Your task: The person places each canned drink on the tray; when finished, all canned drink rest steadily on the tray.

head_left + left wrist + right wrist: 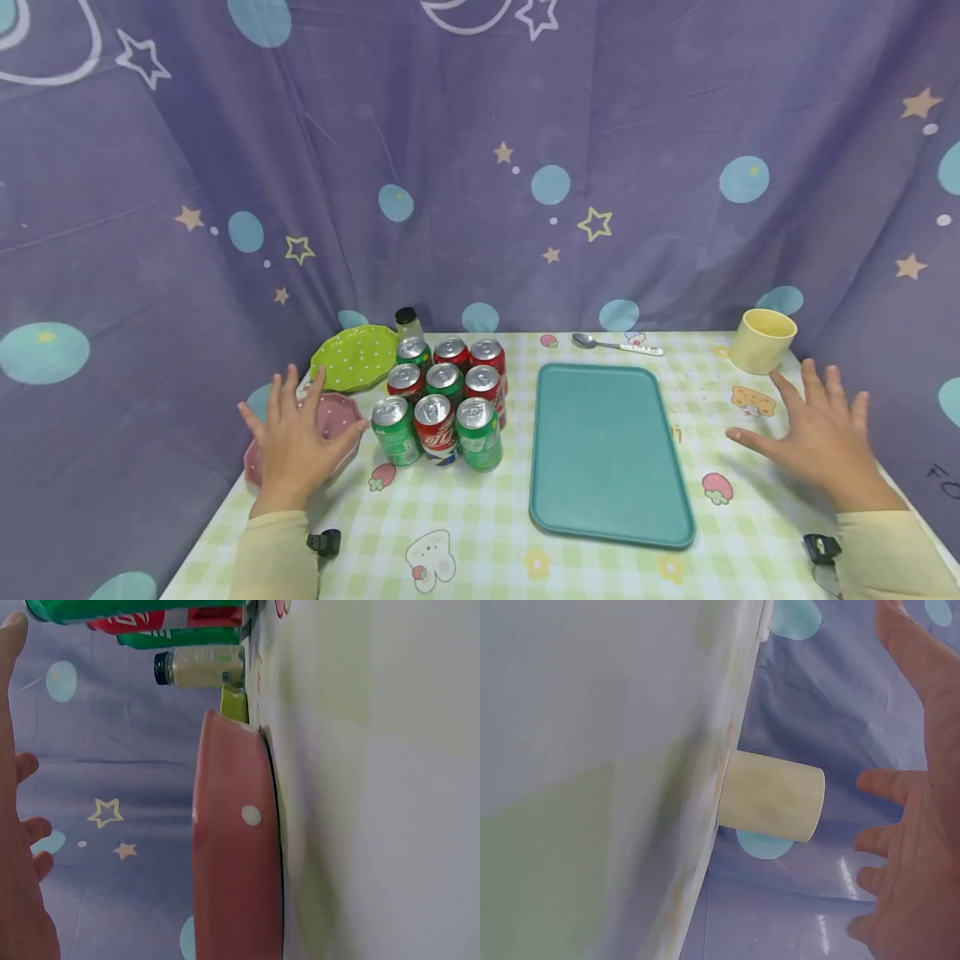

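Observation:
My left hand (295, 446) hovers over a pink polka-dot plate (262, 463), its fingers spread and holding nothing. The thumb points toward the nearest green soda can (396, 431) without gripping it. On the right, my other hand (821, 442) is held above the tablecloth with thumb and fingers apart. A yellow cup (759, 342) stands just beyond its fingertips; the right wrist view shows a gap between the cup (772, 796) and the fingers. Red and green soda cans (437, 427) stand upright in a tight block to the right of the left hand.
Right of the cans lies a flat teal tray (609, 454). A spoon (618, 345) with a white handle rests behind it. A green dotted plate (356, 358) and a black-capped jar (408, 325) are at the back left. A purple curtain (465, 167) hangs behind the table.

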Available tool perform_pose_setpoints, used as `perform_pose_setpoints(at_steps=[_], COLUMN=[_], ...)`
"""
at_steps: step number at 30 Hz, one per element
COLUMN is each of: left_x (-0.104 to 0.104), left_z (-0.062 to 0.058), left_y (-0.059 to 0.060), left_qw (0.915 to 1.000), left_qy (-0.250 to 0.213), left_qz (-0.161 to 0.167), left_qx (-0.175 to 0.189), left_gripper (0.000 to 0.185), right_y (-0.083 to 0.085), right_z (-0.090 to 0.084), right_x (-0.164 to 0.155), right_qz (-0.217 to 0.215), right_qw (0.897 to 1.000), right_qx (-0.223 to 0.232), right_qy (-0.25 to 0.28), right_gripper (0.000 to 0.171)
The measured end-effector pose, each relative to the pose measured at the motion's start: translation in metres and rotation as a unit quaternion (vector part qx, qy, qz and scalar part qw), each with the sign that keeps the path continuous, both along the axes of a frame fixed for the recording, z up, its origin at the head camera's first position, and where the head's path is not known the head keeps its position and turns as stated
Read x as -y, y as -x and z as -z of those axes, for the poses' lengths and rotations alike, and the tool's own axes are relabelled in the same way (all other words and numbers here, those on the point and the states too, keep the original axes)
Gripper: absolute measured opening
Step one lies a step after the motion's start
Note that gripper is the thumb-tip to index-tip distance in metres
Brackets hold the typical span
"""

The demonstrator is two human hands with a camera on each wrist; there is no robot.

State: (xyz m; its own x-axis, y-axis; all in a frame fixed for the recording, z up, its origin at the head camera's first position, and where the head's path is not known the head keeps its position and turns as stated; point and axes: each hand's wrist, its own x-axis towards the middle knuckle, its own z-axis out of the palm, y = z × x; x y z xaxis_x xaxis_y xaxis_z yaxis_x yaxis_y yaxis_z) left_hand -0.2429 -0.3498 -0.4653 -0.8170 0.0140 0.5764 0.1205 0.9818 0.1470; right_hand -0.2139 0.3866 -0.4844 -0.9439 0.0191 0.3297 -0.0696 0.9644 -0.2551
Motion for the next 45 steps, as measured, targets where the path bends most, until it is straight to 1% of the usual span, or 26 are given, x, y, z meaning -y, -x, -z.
perform_pose_setpoints(at_steps=[4, 7, 10, 13, 15, 17, 19, 21, 23, 24, 26, 27, 28, 30, 31, 33, 36, 38, 39, 43, 45], left_x=[-0.005, -0.008, -0.012, -0.018, -0.022, -0.026, -0.03, -0.035, -0.039, -0.041, -0.044, -0.046, -0.047, -0.049, -0.05, -0.052, -0.055, -0.057, -0.058, -0.061, -0.062], left_z=[0.0, 0.001, 0.004, 0.008, 0.01, 0.012, 0.014, 0.016, 0.018, 0.018, 0.019, 0.02, 0.021, 0.023, 0.024, 0.026, 0.028, 0.028, 0.029, 0.031, 0.033], left_y=[-0.005, -0.009, -0.013, -0.016, -0.019, -0.02, -0.022, -0.024, -0.024, -0.025, -0.025, -0.026, -0.026, -0.025, -0.025, -0.024, -0.023, -0.023, -0.024, -0.023, -0.022], left_qw=[0.9995, 0.9982, 0.9947, 0.9867, 0.9768, 0.9643, 0.9485, 0.9296, 0.9139, 0.9062, 0.8943, 0.8906, 0.888, 0.8841, 0.8817, 0.8772, 0.8702, 0.8663, 0.866, 0.8695, 0.8719], left_qy=[-0.022, -0.042, -0.069, -0.115, -0.16, -0.206, -0.253, -0.297, -0.329, -0.343, -0.364, -0.371, -0.375, -0.381, -0.384, -0.39, -0.398, -0.404, -0.405, -0.406, -0.407], left_qz=[0.014, 0.031, 0.059, 0.09, 0.11, 0.13, 0.152, 0.177, 0.198, 0.208, 0.219, 0.222, 0.223, 0.225, 0.227, 0.233, 0.242, 0.246, 0.246, 0.237, 0.227], left_qx=[0.018, 0.03, 0.047, 0.07, 0.09, 0.104, 0.115, 0.127, 0.131, 0.133, 0.141, 0.143, 0.145, 0.151, 0.154, 0.157, 0.161, 0.16, 0.158, 0.152, 0.149], left_gripper=[0.111, 0.107, 0.103, 0.102, 0.1, 0.096, 0.09, 0.084, 0.08, 0.078, 0.076, 0.076, 0.077, 0.078, 0.078, 0.08, 0.081, 0.082, 0.082, 0.081, 0.081], right_y=[0.001, -0.001, -0.007, -0.015, -0.019, -0.023, -0.027, -0.029, -0.03, -0.031, -0.031, -0.031, -0.031, -0.031, -0.031, -0.031, -0.032, -0.032, -0.032, -0.032, -0.032], right_z=[0.001, -0.001, -0.004, -0.007, -0.007, -0.008, -0.007, -0.006, -0.003, -0.002, 0.0, 0.001, 0.002, 0.004, 0.005, 0.007, 0.008, 0.008, 0.009, 0.01, 0.011], right_x=[0.003, 0.009, 0.018, 0.03, 0.038, 0.047, 0.054, 0.06, 0.064, 0.066, 0.069, 0.07, 0.072, 0.074, 0.074, 0.075, 0.075, 0.074, 0.074, 0.072, 0.072], right_qz=[-0.024, -0.055, -0.099, -0.136, -0.157, -0.173, -0.19, -0.21, -0.231, -0.242, -0.263, -0.272, -0.279, -0.289, -0.292, -0.299, -0.308, -0.313, -0.316, -0.324, -0.326], right_qw=[0.999, 0.996, 0.986, 0.971, 0.961, 0.951, 0.943, 0.93, 0.916, 0.906, 0.883, 0.874, 0.867, 0.86, 0.858, 0.858, 0.851, 0.848, 0.848, 0.846, 0.843], right_qx=[0.006, 0.025, 0.057, 0.103, 0.128, 0.154, 0.17, 0.188, 0.204, 0.216, 0.245, 0.256, 0.265, 0.278, 0.281, 0.282, 0.289, 0.29, 0.289, 0.285, 0.289], right_qy=[0.028, 0.066, 0.119, 0.165, 0.186, 0.202, 0.215, 0.238, 0.257, 0.271, 0.303, 0.311, 0.315, 0.316, 0.315, 0.307, 0.312, 0.314, 0.314, 0.312, 0.316], right_gripper=[0.117, 0.113, 0.109, 0.108, 0.106, 0.103, 0.098, 0.095, 0.094, 0.095, 0.096, 0.097, 0.099, 0.102, 0.103, 0.106, 0.108, 0.108, 0.107, 0.102, 0.099])
